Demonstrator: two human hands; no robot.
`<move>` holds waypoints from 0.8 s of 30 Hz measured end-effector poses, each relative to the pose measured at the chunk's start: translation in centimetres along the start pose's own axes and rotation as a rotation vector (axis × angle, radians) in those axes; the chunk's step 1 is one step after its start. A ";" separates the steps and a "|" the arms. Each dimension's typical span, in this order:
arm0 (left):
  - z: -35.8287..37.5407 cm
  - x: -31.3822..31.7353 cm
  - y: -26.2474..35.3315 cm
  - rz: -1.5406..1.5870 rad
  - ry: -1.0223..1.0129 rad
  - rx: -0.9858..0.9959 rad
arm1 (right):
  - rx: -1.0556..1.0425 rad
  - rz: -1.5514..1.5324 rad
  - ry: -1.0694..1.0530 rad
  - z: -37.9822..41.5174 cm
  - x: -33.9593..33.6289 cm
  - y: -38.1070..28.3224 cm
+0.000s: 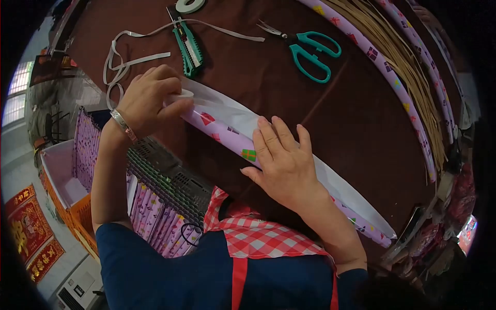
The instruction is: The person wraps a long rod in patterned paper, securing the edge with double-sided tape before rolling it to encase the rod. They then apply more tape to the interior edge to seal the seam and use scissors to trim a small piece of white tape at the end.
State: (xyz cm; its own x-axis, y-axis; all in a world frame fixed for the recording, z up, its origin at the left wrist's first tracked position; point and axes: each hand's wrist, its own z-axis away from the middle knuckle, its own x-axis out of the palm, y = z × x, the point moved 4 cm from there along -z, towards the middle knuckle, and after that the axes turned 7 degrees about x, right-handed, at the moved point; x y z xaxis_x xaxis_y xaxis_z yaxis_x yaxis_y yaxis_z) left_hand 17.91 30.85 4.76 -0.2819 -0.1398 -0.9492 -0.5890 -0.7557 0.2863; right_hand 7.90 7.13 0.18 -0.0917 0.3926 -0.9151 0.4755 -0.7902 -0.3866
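A long lilac wrapping-paper roll (222,135) printed with small gift shapes lies diagonally before me, its plain white flap (227,111) showing along the far side. My left hand (151,98) is at the roll's upper-left end, with thumb and fingers closed around a white ring that looks like a tape roll (181,95); the fingers partly cover it. Lying flat across the paper's middle, my right hand (287,163) has its fingers spread. Above my left hand are a green utility knife (187,49) and a loose white strip (135,61).
Teal-handled scissors (310,51) and another white tape roll (190,5) rest on the brown tablecloth (232,67). Long patterned rolls (387,59) and brown paper strips (408,72) curve along the right. An orange basket (77,212) and stacked patterned pieces (155,222) stand at lower left.
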 end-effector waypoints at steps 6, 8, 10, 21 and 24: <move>-0.3 0.3 -1.0 0.096 0.016 -0.183 | 0.000 0.015 -0.013 0.0 0.1 0.1; -0.6 0.7 -1.3 0.176 0.077 -0.124 | 0.001 0.012 -0.013 0.0 0.1 0.1; -0.9 0.9 -2.3 0.108 0.083 -0.032 | 0.001 0.011 -0.012 0.0 0.1 0.1; -0.9 0.6 -4.2 0.095 0.062 -0.063 | 0.011 0.014 -0.025 -0.1 0.0 -0.1; -1.3 -0.3 -4.4 0.107 0.029 -0.032 | 0.016 0.016 -0.025 -0.1 0.0 -0.1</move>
State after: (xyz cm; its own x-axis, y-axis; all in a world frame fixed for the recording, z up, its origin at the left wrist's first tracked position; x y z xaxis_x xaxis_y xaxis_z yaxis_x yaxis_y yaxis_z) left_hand 21.53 33.39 3.60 -0.3200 -0.2386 -0.9169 -0.5323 -0.7553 0.3823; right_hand 7.96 7.22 0.25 -0.1060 0.3677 -0.9239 0.4635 -0.8037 -0.3731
